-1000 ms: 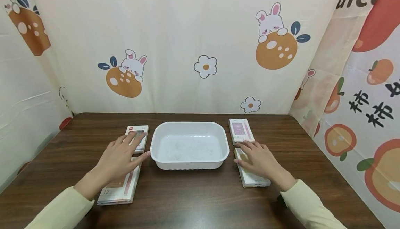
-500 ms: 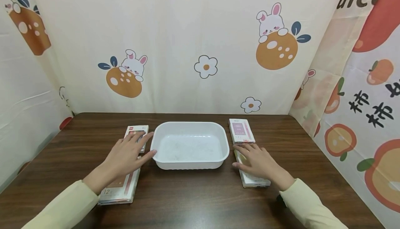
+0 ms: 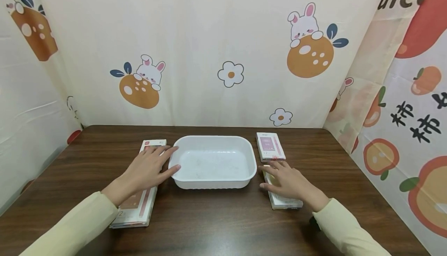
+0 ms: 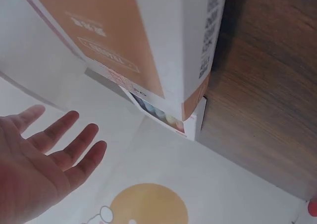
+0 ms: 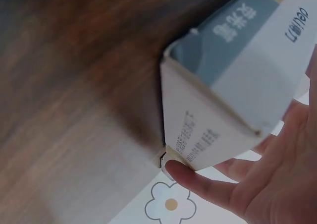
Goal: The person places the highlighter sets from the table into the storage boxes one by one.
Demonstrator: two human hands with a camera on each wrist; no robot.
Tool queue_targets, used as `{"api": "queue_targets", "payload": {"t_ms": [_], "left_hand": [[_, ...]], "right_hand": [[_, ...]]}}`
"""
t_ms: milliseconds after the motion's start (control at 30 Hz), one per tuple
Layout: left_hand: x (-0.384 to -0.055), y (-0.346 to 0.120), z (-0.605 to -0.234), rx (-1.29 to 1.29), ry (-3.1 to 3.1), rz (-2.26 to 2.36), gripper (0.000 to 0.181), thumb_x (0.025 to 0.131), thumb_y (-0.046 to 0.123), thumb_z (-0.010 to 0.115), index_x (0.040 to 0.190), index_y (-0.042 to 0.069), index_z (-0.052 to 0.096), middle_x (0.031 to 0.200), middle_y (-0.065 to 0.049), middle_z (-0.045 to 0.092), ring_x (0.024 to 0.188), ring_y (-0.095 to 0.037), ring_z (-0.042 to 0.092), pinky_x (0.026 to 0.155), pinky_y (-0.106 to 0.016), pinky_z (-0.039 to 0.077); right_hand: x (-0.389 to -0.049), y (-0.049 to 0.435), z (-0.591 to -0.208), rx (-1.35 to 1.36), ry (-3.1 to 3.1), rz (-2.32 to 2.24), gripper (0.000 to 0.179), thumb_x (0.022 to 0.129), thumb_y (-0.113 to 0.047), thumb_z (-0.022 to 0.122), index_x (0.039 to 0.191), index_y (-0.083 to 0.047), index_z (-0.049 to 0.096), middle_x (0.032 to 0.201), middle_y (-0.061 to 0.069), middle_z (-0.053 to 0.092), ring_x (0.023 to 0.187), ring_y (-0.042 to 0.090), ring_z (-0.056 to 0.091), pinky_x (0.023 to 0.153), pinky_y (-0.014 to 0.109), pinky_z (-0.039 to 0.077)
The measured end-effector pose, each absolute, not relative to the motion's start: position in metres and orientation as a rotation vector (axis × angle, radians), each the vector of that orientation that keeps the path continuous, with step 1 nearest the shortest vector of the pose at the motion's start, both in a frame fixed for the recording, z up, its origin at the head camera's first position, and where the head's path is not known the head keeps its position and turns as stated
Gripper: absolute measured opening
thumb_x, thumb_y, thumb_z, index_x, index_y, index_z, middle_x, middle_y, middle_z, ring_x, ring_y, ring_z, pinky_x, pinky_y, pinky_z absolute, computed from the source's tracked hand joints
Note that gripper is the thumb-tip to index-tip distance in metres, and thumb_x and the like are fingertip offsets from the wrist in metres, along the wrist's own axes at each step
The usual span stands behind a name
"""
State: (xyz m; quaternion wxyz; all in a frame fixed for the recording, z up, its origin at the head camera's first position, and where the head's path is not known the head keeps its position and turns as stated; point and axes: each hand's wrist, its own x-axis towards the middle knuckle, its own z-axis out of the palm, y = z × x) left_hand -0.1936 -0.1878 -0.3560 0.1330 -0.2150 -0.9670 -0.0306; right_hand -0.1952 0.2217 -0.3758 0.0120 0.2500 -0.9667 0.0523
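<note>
My left hand [image 3: 148,167] is spread over the left rim of a white plastic tray [image 3: 213,185], thumb and fingertips right at the rim. Beneath and beside this hand lie two flat pen boxes: a far white box [image 3: 155,142] with a red logo, partly covered, and a nearer orange-and-white box [image 3: 141,209]. In the left wrist view the left palm [image 4: 29,177] faces up beside the boxes, holding nothing. My right hand [image 3: 290,180] lies over a yellow-and-white highlighter box [image 3: 284,201], fingers loosely extended. In the right wrist view its thumb [image 5: 198,180] is at a box corner.
A pink-and-white pen box [image 3: 270,147] lies beyond the right hand. Everything rests on a dark wooden table [image 3: 209,225]. Behind it hangs a cream curtain [image 3: 195,35] with rabbits and fruit, and another printed sheet [image 3: 412,139] closes off the right side.
My left hand has moved right from above the left boxes to the tray's left rim. The right hand has stayed nearly in place; tray and boxes have not moved.
</note>
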Motion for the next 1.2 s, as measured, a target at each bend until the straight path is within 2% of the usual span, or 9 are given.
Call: {"api": "queue_targets", "payload": {"t_ms": [333,733,1200], "left_hand": [[-0.202,-0.186,-0.354,-0.655,-2.865,-0.131,0.061,0.088,0.056,0.044,0.133,0.014,0.048,0.127,-0.014,0.054,0.114,-0.038,0.050,0.096,-0.055,0.034],[-0.206,-0.186,-0.358,-0.658,-2.880,-0.131,0.059,0.089,0.055,0.043,0.129,0.012,0.052,0.127,-0.013,0.054,0.114,-0.038,0.049,0.094,-0.058,0.035],[-0.207,-0.186,-0.360,-0.656,-2.870,-0.125,0.058,0.087,0.053,0.047,0.127,0.012,0.053,0.126,-0.012,0.055,0.113,-0.037,0.051,0.092,-0.056,0.037]], "right_hand": [[-0.196,0.221,-0.375,0.814,-3.006,0.134,0.054,0.082,-0.057,0.054,0.123,-0.022,0.057,0.132,0.011,0.048,0.123,0.038,0.041,0.072,0.057,0.047],[-0.196,0.220,-0.376,0.806,-2.995,0.125,0.047,0.082,-0.045,0.059,0.121,-0.020,0.058,0.129,0.013,0.051,0.118,0.040,0.045,0.077,0.061,0.044],[-0.197,0.220,-0.377,0.785,-2.986,0.139,0.041,0.080,-0.038,0.062,0.118,-0.022,0.060,0.124,0.011,0.053,0.111,0.037,0.049,0.074,0.063,0.044]]}}
